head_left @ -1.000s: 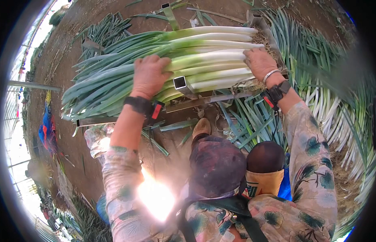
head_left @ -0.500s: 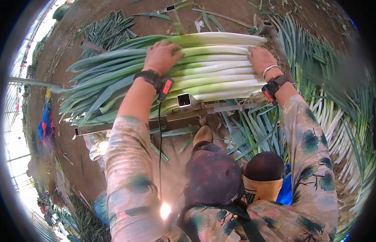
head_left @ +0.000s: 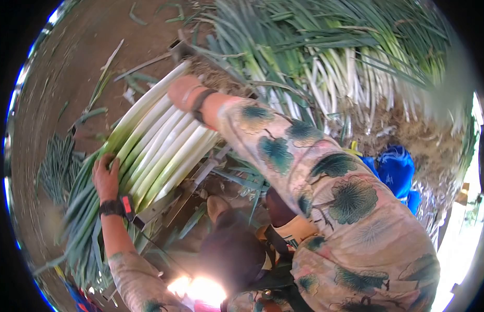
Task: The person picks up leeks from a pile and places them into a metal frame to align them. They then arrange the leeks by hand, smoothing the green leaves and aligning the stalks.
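A layer of long green onions (head_left: 158,136) lies side by side on a metal frame (head_left: 164,209), white ends toward the upper right and green leaves toward the lower left. My left hand (head_left: 106,177) rests on top of them where white turns to green, its fingers apart. At the white root ends is my right hand (head_left: 182,92), its fingers hidden behind the hand and partly blurred. Dry roots (head_left: 213,75) lie just past it, against the frame's end plate. A strapped device (head_left: 128,206) sits at my left wrist.
A large pile of green onions (head_left: 351,73) with roots fills the upper right. Cut leaves (head_left: 59,169) lie heaped on the soil at the left. A blue bag (head_left: 397,172) is at the right. My shoe (head_left: 217,207) stands below the frame.
The view has swung to the right, so the layer of onions now slants and the big pile shows more. Both hands stay at the layer; my right forearm now reaches across the view.
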Demonstrator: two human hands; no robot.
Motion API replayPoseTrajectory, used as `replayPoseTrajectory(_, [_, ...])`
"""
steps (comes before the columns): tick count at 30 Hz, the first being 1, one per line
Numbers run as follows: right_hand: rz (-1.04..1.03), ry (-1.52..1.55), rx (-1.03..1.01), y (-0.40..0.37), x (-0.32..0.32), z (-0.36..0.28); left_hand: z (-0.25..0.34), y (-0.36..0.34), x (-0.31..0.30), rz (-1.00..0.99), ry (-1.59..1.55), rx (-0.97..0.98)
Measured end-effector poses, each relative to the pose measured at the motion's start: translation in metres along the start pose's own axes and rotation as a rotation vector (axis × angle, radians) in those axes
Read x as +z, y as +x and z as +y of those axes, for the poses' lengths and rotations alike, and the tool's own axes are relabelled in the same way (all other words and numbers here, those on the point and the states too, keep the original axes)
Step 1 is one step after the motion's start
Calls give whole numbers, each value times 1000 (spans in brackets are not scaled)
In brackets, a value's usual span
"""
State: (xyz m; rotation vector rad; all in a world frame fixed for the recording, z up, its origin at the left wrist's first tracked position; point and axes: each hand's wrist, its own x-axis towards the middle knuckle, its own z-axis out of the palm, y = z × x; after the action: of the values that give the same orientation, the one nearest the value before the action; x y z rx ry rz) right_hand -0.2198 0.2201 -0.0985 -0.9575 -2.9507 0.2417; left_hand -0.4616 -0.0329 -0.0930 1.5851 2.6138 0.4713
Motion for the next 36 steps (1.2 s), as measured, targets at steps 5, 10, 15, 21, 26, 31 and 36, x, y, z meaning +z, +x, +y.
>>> replayPoseTrajectory(5, [225, 433, -104, -39, -63, 16, -14, -3, 1, 1, -122, 47])
replayPoseTrajectory(10, [493, 548, 118, -157, -89, 121, -35, 6, 8, -69, -320, -101])
replayPoseTrajectory(15, [659, -51, 839, -276, 7, 345, -33, 9, 12, -67, -352, -167])
replayPoseTrajectory(21, [203, 81, 1550, -348, 34, 452, -34, 6, 11, -19, -253, -143])
replayPoseTrajectory(26, [346, 124, 1284, -352, 45, 443, -44, 5, 17, 12, -314, -172])
replayPoseTrajectory(31, [-74, 190, 729, -436, 81, 314, -26, 4, 10, 31, -216, -150])
replayPoseTrajectory(36, [-182, 1253, 915, -556, 169, 205, -41, 6, 16, 44, -256, -160])
